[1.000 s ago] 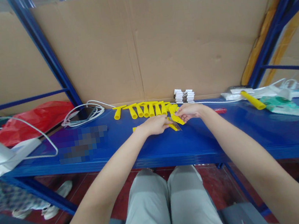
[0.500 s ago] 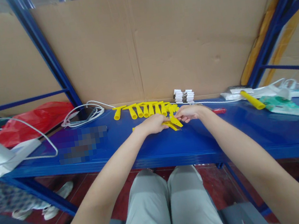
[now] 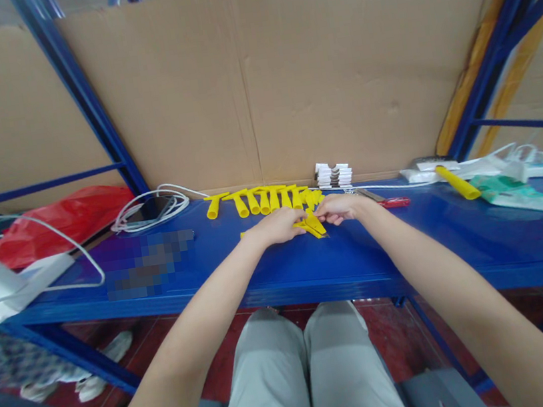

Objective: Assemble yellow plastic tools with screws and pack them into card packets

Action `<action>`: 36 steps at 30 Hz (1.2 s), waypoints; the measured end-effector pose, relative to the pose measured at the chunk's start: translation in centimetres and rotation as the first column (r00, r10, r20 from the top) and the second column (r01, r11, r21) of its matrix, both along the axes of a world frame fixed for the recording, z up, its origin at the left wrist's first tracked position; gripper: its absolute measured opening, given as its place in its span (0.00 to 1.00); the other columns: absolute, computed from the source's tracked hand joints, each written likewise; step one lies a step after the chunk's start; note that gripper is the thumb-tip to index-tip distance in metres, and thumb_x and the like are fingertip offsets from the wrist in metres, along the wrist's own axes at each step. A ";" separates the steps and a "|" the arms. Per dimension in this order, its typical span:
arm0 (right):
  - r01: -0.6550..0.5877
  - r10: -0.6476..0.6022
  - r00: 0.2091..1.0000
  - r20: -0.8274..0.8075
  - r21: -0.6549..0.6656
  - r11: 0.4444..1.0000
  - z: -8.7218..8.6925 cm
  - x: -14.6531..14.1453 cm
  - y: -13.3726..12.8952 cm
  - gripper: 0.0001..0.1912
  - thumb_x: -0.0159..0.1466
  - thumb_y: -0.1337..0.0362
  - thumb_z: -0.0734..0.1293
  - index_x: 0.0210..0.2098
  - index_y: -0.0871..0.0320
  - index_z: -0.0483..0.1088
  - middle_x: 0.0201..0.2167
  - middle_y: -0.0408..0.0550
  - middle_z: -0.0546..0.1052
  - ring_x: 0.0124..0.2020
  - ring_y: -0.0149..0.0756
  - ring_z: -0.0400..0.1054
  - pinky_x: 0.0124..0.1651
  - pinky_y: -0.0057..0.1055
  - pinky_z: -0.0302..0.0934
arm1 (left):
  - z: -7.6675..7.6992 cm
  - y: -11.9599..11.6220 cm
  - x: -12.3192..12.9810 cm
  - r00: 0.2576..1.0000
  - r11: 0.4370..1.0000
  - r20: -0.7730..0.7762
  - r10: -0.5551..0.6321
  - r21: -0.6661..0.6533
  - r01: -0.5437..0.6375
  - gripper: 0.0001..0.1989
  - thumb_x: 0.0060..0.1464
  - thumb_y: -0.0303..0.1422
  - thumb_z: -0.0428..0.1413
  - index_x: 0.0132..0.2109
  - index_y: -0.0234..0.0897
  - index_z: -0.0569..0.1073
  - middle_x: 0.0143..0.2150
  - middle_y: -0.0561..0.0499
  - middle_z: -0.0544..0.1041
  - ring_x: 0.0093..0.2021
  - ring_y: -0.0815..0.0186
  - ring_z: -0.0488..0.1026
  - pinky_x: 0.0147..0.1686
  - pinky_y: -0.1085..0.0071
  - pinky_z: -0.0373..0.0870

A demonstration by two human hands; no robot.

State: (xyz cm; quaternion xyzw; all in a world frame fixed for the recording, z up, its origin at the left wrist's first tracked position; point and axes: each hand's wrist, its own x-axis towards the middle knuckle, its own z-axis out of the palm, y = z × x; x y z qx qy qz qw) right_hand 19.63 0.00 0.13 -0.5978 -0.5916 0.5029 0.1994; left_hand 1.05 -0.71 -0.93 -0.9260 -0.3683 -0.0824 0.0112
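Observation:
My left hand (image 3: 283, 225) is closed around the yellow handle of a T-shaped scraper-like tool (image 3: 306, 227), whose head points right. A thin dark edge shows at the tip of that head. My right hand (image 3: 337, 209) pinches a flat yellow plastic piece (image 3: 315, 221) and holds it against the head, the two touching. Fingers cover part of both pieces. Just behind the hands lies a row of several yellow T-shaped handles (image 3: 264, 201) with hollow round ends, along with some small yellow pieces (image 3: 311, 196).
White stacked parts (image 3: 334, 175) stand by the cardboard wall (image 3: 334, 73). A red-handled tool (image 3: 395, 202) lies right of my right wrist. Farther right are a yellow tube (image 3: 458, 182) and a green-white packet (image 3: 515, 193). Coiled white cable (image 3: 151, 210) and a red bag (image 3: 59, 223) lie left.
The flat yellow piece has come down and lined up more closely with the tool's head. My right hand has shifted slightly left with it; my left hand has hardly moved.

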 end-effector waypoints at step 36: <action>-0.041 0.055 0.992 -0.117 0.119 0.992 1.0 1.6 -0.2 0.14 0.59 0.61 0.71 0.26 0.59 0.62 0.15 0.35 0.61 0.14 0.19 0.52 0.17 0.18 0.48 | -0.7 0.4 0.2 0.964 0.945 0.094 -0.249 0.241 0.221 0.13 0.62 0.29 0.49 0.48 0.33 0.76 0.47 0.42 0.77 0.48 0.61 0.74 0.49 0.66 0.69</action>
